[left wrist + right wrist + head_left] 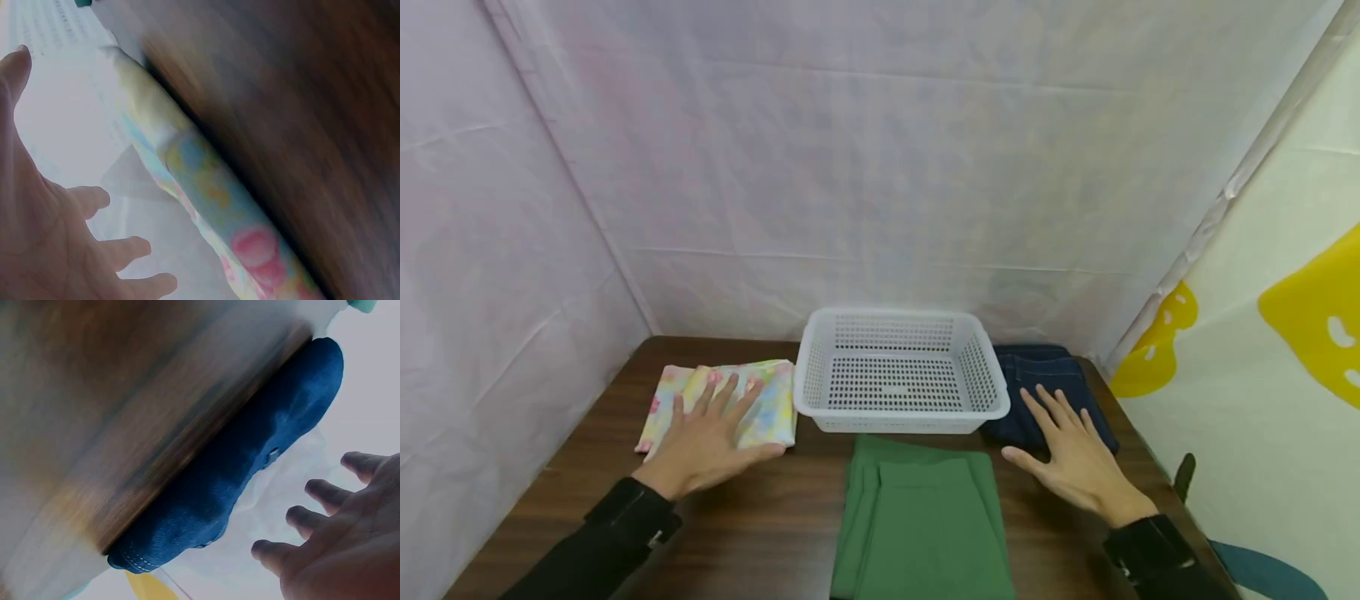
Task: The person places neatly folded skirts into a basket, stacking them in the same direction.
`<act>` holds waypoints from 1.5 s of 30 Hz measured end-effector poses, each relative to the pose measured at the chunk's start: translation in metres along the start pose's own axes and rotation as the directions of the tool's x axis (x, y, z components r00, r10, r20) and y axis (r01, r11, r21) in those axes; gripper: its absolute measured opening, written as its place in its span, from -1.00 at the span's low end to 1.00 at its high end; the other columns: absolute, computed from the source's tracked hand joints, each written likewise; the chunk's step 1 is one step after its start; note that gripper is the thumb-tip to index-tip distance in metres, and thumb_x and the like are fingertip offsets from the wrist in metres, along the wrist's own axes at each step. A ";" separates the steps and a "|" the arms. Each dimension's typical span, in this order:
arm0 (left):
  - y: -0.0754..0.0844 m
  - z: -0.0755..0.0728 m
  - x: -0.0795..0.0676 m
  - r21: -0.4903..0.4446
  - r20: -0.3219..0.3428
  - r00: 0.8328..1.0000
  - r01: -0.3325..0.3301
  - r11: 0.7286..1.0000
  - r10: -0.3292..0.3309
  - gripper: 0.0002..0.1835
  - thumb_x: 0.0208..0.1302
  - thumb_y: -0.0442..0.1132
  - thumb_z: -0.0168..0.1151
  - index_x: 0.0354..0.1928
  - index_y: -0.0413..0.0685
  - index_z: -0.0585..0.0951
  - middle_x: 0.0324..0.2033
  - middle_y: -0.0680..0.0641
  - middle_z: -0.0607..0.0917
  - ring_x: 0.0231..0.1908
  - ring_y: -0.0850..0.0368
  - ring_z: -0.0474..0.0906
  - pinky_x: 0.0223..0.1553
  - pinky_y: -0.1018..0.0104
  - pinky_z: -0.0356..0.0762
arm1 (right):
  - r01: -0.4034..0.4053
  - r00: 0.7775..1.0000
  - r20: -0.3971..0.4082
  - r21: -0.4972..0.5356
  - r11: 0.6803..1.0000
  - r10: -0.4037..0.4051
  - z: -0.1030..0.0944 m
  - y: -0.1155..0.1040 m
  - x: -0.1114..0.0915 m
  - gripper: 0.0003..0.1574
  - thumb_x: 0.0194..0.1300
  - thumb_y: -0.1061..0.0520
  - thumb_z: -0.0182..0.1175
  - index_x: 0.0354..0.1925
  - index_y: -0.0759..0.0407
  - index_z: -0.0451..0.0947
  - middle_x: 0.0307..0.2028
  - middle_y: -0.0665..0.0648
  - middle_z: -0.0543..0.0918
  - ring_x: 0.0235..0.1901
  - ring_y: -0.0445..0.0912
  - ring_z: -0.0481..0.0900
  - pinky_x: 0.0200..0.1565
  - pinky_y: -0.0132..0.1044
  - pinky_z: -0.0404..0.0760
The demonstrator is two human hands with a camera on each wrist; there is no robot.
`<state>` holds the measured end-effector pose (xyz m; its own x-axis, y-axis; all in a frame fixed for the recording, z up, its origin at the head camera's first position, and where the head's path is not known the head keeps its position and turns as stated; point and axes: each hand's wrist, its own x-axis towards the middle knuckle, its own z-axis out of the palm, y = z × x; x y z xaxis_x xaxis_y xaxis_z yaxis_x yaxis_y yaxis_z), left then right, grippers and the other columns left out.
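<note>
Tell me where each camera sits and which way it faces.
Head: on the head, facing forward and down at the white basket; left hand, right hand and black sleeves show.
Left wrist: on that wrist, facing the floral cloth; the left hand shows.
Right wrist: on that wrist, facing the dark denim; the right hand shows.
Head and left wrist share the floral cloth.

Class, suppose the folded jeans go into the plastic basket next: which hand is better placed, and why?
Probably the right grip: spread open above the jeans, beside the basket. The left grip is on its other side, above floral fabric.
</note>
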<state>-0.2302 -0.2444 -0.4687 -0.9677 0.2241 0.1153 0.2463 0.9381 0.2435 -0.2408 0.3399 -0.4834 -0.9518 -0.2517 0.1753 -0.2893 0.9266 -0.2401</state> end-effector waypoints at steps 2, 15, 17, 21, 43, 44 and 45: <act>0.005 0.001 -0.003 -0.004 0.000 1.000 -0.002 1.000 0.002 0.21 0.49 0.68 0.21 0.92 0.16 0.19 0.85 -0.41 0.18 0.80 -0.70 0.05 0.57 -1.01 -0.16 | 0.004 1.000 0.003 -0.008 1.000 -0.004 0.001 -0.004 -0.002 0.34 0.58 -0.65 0.27 0.94 -0.08 0.06 0.88 0.38 0.12 0.84 0.56 0.03 0.69 0.78 0.01; 0.049 0.015 -0.022 -0.024 -0.010 0.998 -0.058 0.998 0.058 0.13 0.46 0.76 0.17 0.81 0.22 0.43 0.75 -0.33 0.45 0.68 -0.59 0.41 0.60 -0.93 0.07 | 0.004 1.000 0.021 -0.047 0.999 -0.003 0.003 -0.034 -0.028 0.37 0.56 -0.71 0.25 0.91 -0.01 0.14 0.82 0.33 0.29 0.72 0.51 0.36 0.50 0.75 0.43; 0.057 0.016 -0.024 -0.029 -0.001 0.998 -0.066 0.997 0.066 0.12 0.46 0.76 0.17 0.78 0.20 0.48 0.73 -0.33 0.47 0.68 -0.57 0.42 0.61 -0.91 0.10 | 0.011 1.000 0.016 -0.053 0.999 -0.010 0.003 -0.040 -0.031 0.36 0.55 -0.72 0.26 0.89 -0.01 0.19 0.78 0.33 0.37 0.66 0.50 0.44 0.42 0.73 0.52; 0.076 0.020 -0.028 -0.056 0.040 0.996 -0.076 0.995 0.079 0.10 0.45 0.74 0.21 0.71 0.10 0.58 0.72 -0.33 0.50 0.66 -0.57 0.43 0.62 -0.89 0.10 | 0.014 1.000 0.025 -0.057 0.998 -0.013 0.005 -0.050 -0.038 0.36 0.51 -0.75 0.26 0.80 0.10 0.35 0.63 0.34 0.55 0.51 0.40 0.61 0.29 0.59 0.68; 0.152 0.052 -0.029 -0.106 0.133 0.979 -0.138 0.985 0.152 0.14 0.19 0.69 0.56 0.36 -0.23 0.80 0.40 -0.27 0.72 0.35 -0.33 0.68 0.30 -0.52 0.70 | -0.094 0.973 0.220 0.095 0.991 0.071 0.025 -0.100 -0.043 0.37 0.25 -0.71 0.57 0.40 0.42 0.65 0.03 0.25 0.64 -0.23 -0.03 0.71 -0.31 -0.02 0.82; 0.153 0.053 -0.028 -0.108 0.131 0.978 -0.150 0.983 0.163 0.12 0.17 0.66 0.60 0.34 -0.23 0.81 0.39 -0.27 0.72 0.34 -0.33 0.68 0.29 -0.52 0.72 | -0.092 0.973 0.219 0.112 0.989 0.066 0.026 -0.103 -0.042 0.35 0.23 -0.66 0.62 0.39 0.43 0.64 0.03 0.26 0.64 -0.26 -0.04 0.70 -0.34 -0.03 0.82; 0.154 0.054 -0.028 -0.113 0.132 0.976 -0.160 0.981 0.174 0.08 0.17 0.61 0.65 0.33 -0.23 0.82 0.38 -0.27 0.73 0.32 -0.32 0.68 0.27 -0.49 0.73 | -0.088 0.975 0.216 0.127 0.988 0.059 0.026 -0.105 -0.040 0.33 0.21 -0.61 0.67 0.38 0.44 0.64 0.03 0.27 0.64 -0.28 -0.04 0.71 -0.35 -0.04 0.83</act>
<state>-0.1683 -0.0918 -0.4859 -0.9085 0.4170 0.0280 0.4023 0.8541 0.3297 -0.1746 0.2457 -0.4906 -0.9668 -0.2507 -0.0499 -0.2147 0.9024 -0.3737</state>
